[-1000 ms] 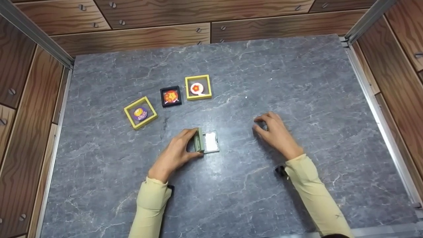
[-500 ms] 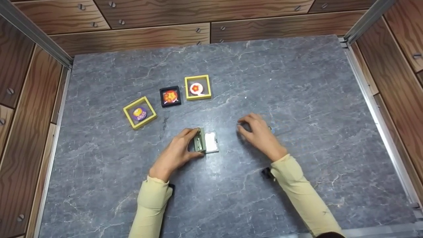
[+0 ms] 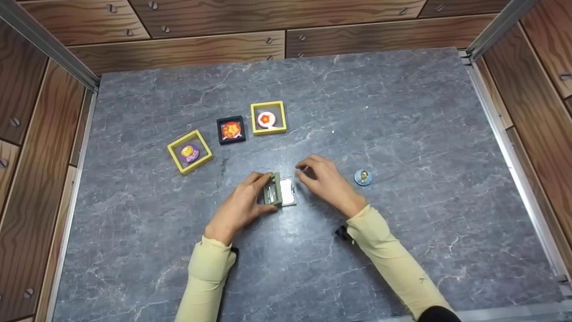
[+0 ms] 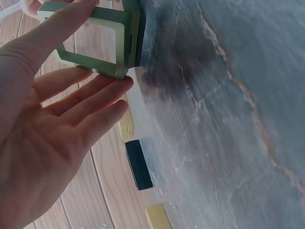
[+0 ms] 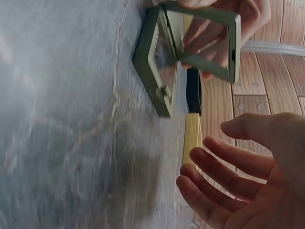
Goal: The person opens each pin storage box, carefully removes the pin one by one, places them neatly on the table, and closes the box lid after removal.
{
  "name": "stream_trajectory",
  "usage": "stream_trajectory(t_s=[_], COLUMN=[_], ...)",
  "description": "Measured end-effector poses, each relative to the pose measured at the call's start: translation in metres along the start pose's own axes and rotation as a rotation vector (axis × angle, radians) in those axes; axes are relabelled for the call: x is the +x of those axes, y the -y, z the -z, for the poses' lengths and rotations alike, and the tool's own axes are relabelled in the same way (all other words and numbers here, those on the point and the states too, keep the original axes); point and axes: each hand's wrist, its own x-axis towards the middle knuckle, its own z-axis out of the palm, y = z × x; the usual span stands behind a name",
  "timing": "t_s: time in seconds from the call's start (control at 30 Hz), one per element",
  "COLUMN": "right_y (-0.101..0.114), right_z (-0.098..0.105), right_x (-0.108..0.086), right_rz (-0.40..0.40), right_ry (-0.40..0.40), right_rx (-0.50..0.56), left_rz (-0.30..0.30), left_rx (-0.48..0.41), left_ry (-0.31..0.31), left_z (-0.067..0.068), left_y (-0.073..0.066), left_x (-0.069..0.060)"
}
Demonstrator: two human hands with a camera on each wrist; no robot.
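The left hand [image 3: 239, 202] had the green case [image 3: 278, 192], thumb on the near edge, fingers on the far one, a grip right across the raised leaf [image 5: 234, 52]! That leaf stood up while the lower leaf [image 3: 288, 192] lay on the grey table [image 3: 402, 112], its window shining bright white in the head view. And look at that, the right wrist view caught the left hand's fingers showing straight through the raised window!

Over came the view of the right hand [image 3: 330, 185], just beside the case but not touching it, fingers gently bent, thumb held apart, a moderate gap between them and nothing in the grasp. Past its wrist side lay the blue badge [image 3: 363, 177], loose on the table, printed with a figure.

Up beyond the left hand, three filled frames! The left yellow frame [image 3: 197, 165] sat askew, with a purple badge [image 3: 190, 153] inside, a yellow figure on it. Then the black frame [image 3: 231, 142], in between and apart from both neighbours, its orange badge [image 3: 231, 130] taking up most of the space. Farthest right of the three, the right yellow frame [image 3: 269, 132] held a white badge [image 3: 267, 119], red flower at its centre.
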Motion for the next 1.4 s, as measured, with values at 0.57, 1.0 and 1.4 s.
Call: stream_trajectory(t_s=[0.57, 1.0, 1.4], right_y=[0.023, 0.027, 0.023], right_z=[-0.025, -0.033, -0.031], right_x=[-0.006, -0.006, -0.009], right_rz=[0.092, 0.081, 0.011], right_ry=[-0.033, -0.064, -0.057], right_rx=[0.052, -0.025, -0.027], left_rz=[-0.035, -0.047, -0.029], left_rx=[0.048, 0.065, 0.153], left_ry=[0.001, -0.02, -0.025], left_z=[-0.004, -0.005, -0.012], left_y=[-0.002, -0.002, -0.004], left_x=[0.002, 0.0, 0.0])
